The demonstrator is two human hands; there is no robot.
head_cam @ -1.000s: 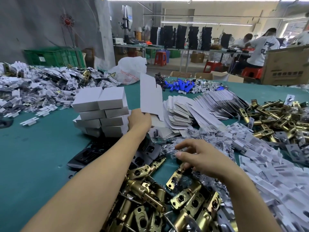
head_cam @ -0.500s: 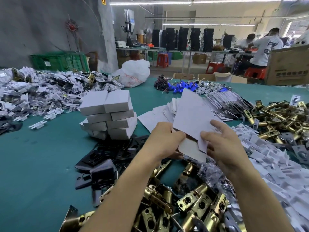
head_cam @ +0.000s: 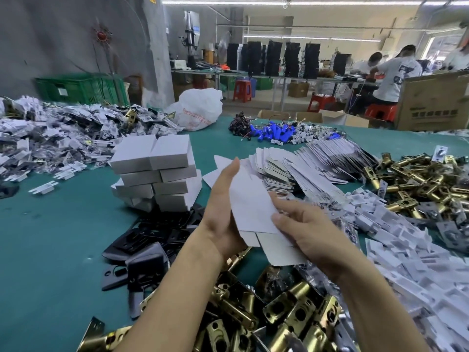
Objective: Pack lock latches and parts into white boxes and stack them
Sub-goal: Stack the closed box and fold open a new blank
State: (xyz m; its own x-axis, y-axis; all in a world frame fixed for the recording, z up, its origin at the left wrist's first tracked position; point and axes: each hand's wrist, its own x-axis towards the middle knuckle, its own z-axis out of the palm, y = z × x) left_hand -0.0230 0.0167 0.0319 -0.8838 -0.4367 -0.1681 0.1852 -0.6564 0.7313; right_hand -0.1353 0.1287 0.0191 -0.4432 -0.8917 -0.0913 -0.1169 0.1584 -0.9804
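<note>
From the head view, both hands hold a flat white box (head_cam: 250,207) above the brass latches (head_cam: 284,313). The left hand (head_cam: 222,214) backs it with straight fingers, and the right hand (head_cam: 311,232) pinches its lower edge. Stacked white boxes (head_cam: 157,171) stand on the green surface (head_cam: 50,237) to the left.

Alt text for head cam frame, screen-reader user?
Two bare hands hold a flat white box blank over a green table: left hand straight-fingered along its left edge, right hand pinching its lower right. Stacked white boxes stand left; brass latches lie nearest.
</note>
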